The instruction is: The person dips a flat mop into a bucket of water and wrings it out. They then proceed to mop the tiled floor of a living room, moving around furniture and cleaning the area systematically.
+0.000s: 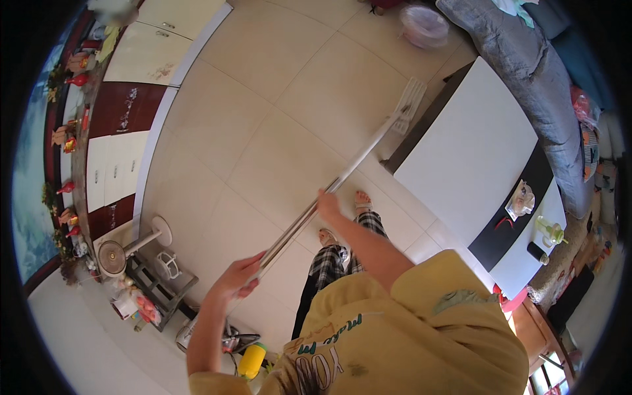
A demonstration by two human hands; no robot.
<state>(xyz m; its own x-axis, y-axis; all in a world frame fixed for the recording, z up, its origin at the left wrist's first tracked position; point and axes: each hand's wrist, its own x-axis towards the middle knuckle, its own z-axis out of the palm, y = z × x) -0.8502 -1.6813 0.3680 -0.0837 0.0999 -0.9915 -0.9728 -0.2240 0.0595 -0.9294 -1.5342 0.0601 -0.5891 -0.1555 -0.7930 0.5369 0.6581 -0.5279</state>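
A long flat mop slants across the view, with a pale metallic pole and a white slotted head at its far end. The head lies beside the near-left side of the low table, close to the floor. My right hand is closed around the middle of the pole. Farther back, at the pole's near end, my left hand grips it; some of its fingers are partly hidden. No cloth can be made out on the head.
On the right stands a white low table with a dark stripe, a bag, a cup and a small dark item. Behind it is a grey sofa. Cabinets line the left, with a fan and dark rack nearby. A clear plastic tub sits far ahead.
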